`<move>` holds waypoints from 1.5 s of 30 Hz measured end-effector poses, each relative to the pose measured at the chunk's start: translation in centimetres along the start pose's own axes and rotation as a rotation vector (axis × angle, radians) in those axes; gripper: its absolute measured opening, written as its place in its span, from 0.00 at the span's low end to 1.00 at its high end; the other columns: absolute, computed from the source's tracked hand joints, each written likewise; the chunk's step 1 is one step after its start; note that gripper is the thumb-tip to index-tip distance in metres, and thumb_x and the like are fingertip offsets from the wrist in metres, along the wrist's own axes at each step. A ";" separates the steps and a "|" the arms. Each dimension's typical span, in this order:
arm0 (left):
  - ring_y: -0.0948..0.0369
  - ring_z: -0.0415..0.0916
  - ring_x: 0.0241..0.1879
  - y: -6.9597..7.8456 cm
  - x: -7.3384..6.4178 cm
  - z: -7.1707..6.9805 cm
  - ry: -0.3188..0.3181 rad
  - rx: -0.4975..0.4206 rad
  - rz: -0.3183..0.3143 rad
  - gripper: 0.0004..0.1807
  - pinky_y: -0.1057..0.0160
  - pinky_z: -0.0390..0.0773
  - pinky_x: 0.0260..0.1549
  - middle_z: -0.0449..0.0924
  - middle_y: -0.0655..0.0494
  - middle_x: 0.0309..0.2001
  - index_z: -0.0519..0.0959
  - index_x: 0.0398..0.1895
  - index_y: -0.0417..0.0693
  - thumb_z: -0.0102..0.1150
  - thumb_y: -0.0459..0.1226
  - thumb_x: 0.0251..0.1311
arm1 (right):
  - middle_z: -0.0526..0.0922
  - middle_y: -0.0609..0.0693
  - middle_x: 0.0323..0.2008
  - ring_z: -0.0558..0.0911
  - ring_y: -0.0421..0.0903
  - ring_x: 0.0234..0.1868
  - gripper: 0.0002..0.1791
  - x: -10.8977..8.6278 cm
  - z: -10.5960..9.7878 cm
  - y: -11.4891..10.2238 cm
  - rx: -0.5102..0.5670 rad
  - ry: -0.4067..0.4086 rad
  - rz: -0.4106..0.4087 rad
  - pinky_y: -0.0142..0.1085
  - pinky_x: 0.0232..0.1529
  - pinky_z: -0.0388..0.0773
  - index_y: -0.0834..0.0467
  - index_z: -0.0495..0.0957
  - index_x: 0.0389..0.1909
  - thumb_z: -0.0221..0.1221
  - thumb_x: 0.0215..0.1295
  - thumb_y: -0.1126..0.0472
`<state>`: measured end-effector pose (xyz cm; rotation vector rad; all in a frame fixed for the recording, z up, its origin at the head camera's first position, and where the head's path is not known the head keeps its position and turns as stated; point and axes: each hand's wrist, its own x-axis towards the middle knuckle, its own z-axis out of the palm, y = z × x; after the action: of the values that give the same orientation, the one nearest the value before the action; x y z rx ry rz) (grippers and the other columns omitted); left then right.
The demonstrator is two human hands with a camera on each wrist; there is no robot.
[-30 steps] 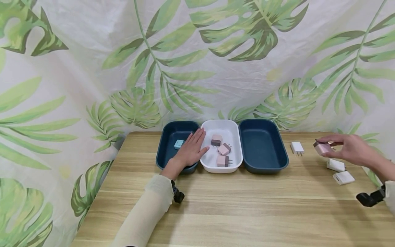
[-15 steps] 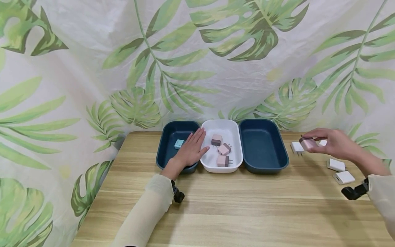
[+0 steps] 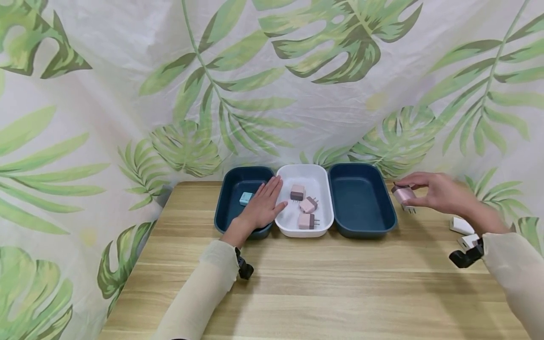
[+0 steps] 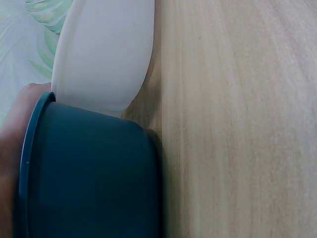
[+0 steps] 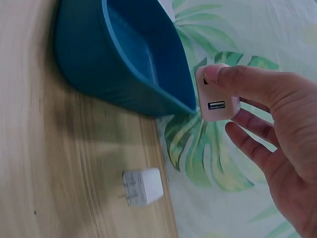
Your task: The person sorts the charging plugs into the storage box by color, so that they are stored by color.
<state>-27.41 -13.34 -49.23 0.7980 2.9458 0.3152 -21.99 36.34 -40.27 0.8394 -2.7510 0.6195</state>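
Observation:
My right hand [image 3: 444, 193] pinches a pink USB wall charger [image 3: 402, 194] with a dark end, held beside the right rim of the right blue bin [image 3: 362, 231]. Its USB port faces the camera in the right wrist view, where thumb and fingers grip the charger body [image 5: 216, 101]. A white charger [image 5: 143, 187] lies on the table below it. With fingers straight, my left hand [image 3: 260, 208] lies across the adjoining rims of the left blue bin [image 3: 225, 203] and the white bin [image 3: 304, 233]. Several pink chargers [image 3: 307, 221] lie in the white bin; a light-blue charger [image 3: 245, 198] is in the left one.
Two more white chargers [image 3: 462, 225] lie at the right of the wooden table [image 3: 323, 288], partly behind the right wrist. A leaf-patterned cloth [image 3: 255, 94] hangs right behind the row of bins.
My right hand has carried the pink charger leftward, from above the white chargers to near the right blue bin. My left hand has stayed in place.

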 end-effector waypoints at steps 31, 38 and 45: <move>0.56 0.27 0.86 -0.2 0.1 0.3 0.016 -0.018 0.005 0.42 0.52 0.35 0.83 0.33 0.53 0.88 0.39 0.88 0.46 0.35 0.58 0.84 | 0.89 0.57 0.54 0.88 0.57 0.51 0.25 4.1 3.6 -2.9 0.125 -0.007 -0.081 0.38 0.42 0.85 0.59 0.89 0.56 0.79 0.56 0.65; 0.56 0.28 0.86 0.1 -0.3 0.0 0.017 -0.023 0.008 0.42 0.51 0.36 0.83 0.33 0.52 0.88 0.40 0.88 0.45 0.36 0.57 0.84 | 0.89 0.57 0.54 0.87 0.56 0.51 0.24 5.0 4.2 -3.8 0.149 -0.019 -0.105 0.45 0.40 0.86 0.59 0.89 0.56 0.79 0.57 0.64; 0.56 0.27 0.86 -0.1 -0.2 0.1 0.010 -0.007 0.010 0.42 0.51 0.36 0.83 0.32 0.53 0.88 0.38 0.88 0.46 0.35 0.58 0.84 | 0.89 0.54 0.53 0.87 0.54 0.50 0.24 6.0 5.3 -4.3 0.173 -0.021 -0.130 0.47 0.40 0.86 0.57 0.89 0.56 0.80 0.56 0.62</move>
<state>-27.28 -13.53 -49.34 0.8125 2.9493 0.3303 -24.79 27.81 -41.70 1.0575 -2.6635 0.8352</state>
